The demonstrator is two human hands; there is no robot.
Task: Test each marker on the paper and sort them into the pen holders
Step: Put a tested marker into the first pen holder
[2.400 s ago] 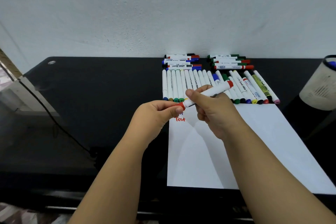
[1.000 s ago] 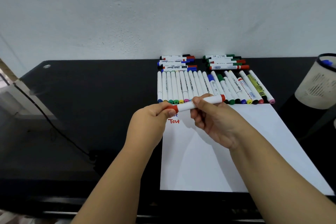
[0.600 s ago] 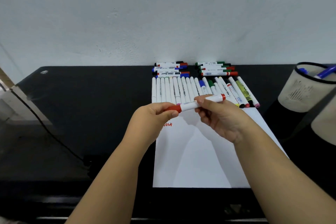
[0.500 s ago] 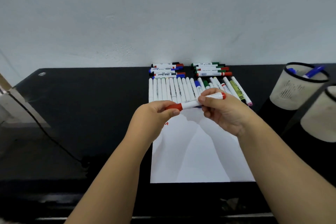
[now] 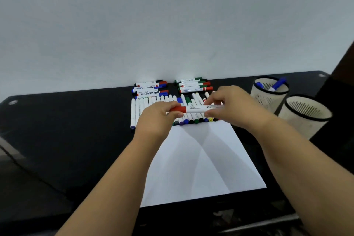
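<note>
Both hands are pinching one red marker (image 5: 195, 109) held level at frame centre: left hand (image 5: 159, 119) gripping the red cap, right hand (image 5: 232, 108) gripping the white barrel. It is hovering over the row of markers (image 5: 153, 102) just above the paper (image 5: 195, 159), with two pen holders (image 5: 304, 115) standing at right. Risk: a cap not seating fully, or the marker slipping onto the row and scattering it.
</note>
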